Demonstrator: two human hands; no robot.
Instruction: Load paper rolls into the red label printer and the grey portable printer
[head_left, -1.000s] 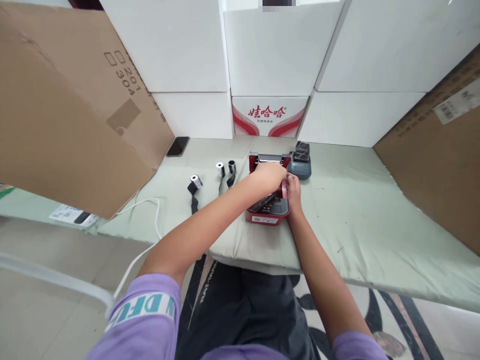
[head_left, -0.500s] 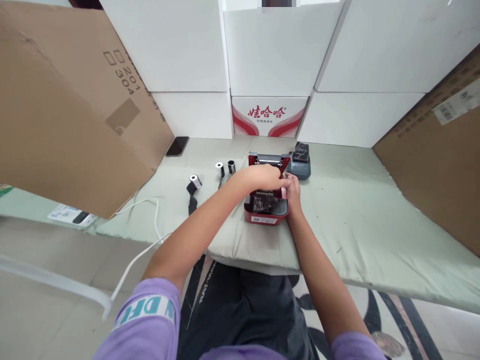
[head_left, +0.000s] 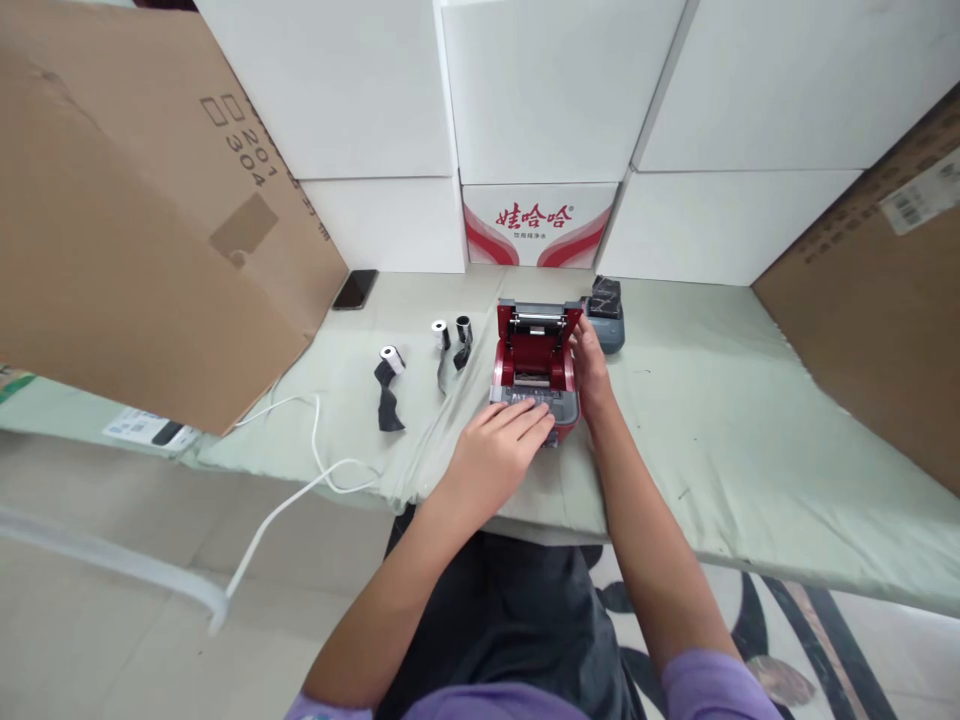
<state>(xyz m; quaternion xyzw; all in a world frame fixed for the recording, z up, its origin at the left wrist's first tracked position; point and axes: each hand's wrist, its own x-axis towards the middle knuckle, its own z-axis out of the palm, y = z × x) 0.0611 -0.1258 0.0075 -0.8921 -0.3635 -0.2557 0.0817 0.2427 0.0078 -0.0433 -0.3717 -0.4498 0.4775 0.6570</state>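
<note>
A red and grey label printer (head_left: 534, 350) stands on the cloth-covered table with its lid raised and its red inside showing. My left hand (head_left: 499, 445) lies with stretched fingers on the grey front panel (head_left: 544, 400) of the printer. My right hand (head_left: 592, 372) rests along the printer's right side, its fingers extended up by the raised lid; part of them is hidden. Just behind that hand stands a grey device (head_left: 606, 335) with a dark wrapped block (head_left: 606, 297) on top.
Left of the printer lie a white-cored roll with a dark strip (head_left: 390, 360), another such roll (head_left: 440, 333) and a dark roll (head_left: 463, 328). A phone (head_left: 355, 289), a white cable (head_left: 316, 445) and cardboard sheets (head_left: 135, 220) are further left. White boxes (head_left: 536, 90) line the back.
My left hand has come down from inside the printer to its front. The grey panel has swung shut over the dark contents of the front compartment. My right hand has shifted slightly up the side.
</note>
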